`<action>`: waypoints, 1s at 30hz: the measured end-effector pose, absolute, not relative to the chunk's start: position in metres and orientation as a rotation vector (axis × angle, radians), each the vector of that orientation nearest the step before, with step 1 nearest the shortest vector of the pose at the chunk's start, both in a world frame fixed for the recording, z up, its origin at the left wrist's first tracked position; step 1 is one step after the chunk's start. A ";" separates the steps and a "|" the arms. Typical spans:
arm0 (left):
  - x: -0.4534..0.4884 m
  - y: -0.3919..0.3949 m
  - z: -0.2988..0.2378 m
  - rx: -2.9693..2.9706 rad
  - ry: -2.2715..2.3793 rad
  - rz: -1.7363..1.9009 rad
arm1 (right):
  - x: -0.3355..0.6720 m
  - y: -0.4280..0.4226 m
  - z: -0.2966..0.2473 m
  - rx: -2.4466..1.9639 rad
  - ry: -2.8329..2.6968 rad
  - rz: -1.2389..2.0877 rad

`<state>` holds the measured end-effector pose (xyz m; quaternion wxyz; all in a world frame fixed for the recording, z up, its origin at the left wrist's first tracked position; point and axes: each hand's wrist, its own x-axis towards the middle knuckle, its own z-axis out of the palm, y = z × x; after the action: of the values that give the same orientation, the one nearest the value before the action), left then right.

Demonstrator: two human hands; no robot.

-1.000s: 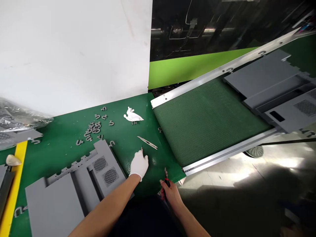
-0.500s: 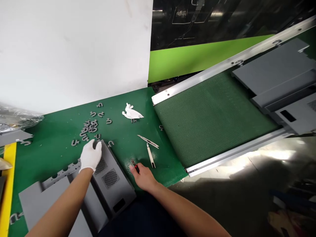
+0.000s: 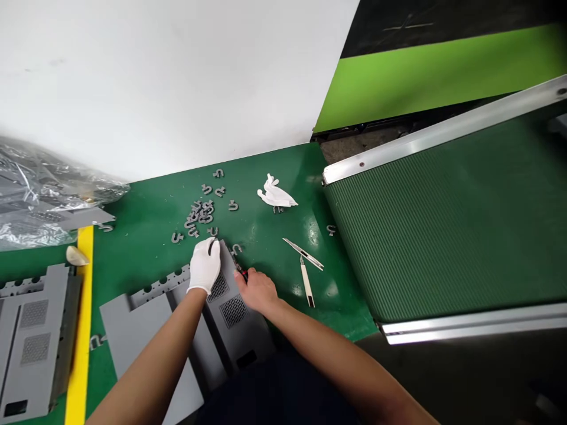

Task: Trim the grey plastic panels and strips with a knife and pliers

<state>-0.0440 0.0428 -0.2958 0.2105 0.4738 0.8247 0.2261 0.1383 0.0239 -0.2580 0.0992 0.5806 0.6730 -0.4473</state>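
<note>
My left hand [image 3: 205,267], in a white glove, grips the far edge of a grey plastic panel [image 3: 248,330] with vent grilles. Bare and closed, my right hand [image 3: 257,290] holds nippers [image 3: 241,270] with red-and-black handles. Their metal tip is at the panel's far right corner, beside a grey U-shaped piece [image 3: 237,249]. Whether that piece is joined to the panel I cannot tell. Another U-shaped piece [image 3: 97,341] sticks out at the panel's left side. Beyond my left hand lies a pile of loose U-shaped pieces [image 3: 201,212].
On the green table [image 3: 146,206] lie a white glove [image 3: 277,193] and two craft knives, one metal [image 3: 303,254] and one white-handled [image 3: 306,283]. A conveyor belt [image 3: 434,236] stands right. Left are yellow tape [image 3: 80,354], another grey panel [image 3: 35,336] and plastic-wrapped parts [image 3: 48,195].
The view has swung left, bringing the second panel into sight. My right hand has moved the nippers from beside the panel up to its far right corner. My left hand keeps its hold.
</note>
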 end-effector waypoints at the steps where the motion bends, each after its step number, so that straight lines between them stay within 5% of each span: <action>1: -0.044 0.043 -0.296 1.316 2.287 0.635 | 0.135 0.026 -0.258 1.716 1.996 -1.317; 30: -0.031 0.042 -0.294 1.238 2.311 0.702 | 0.114 0.037 -0.270 1.778 2.030 -1.155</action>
<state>-0.0311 0.0416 -0.2938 0.2122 0.4457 0.8322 0.2526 0.1141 0.0374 -0.2701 0.1030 0.6024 0.6879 -0.3916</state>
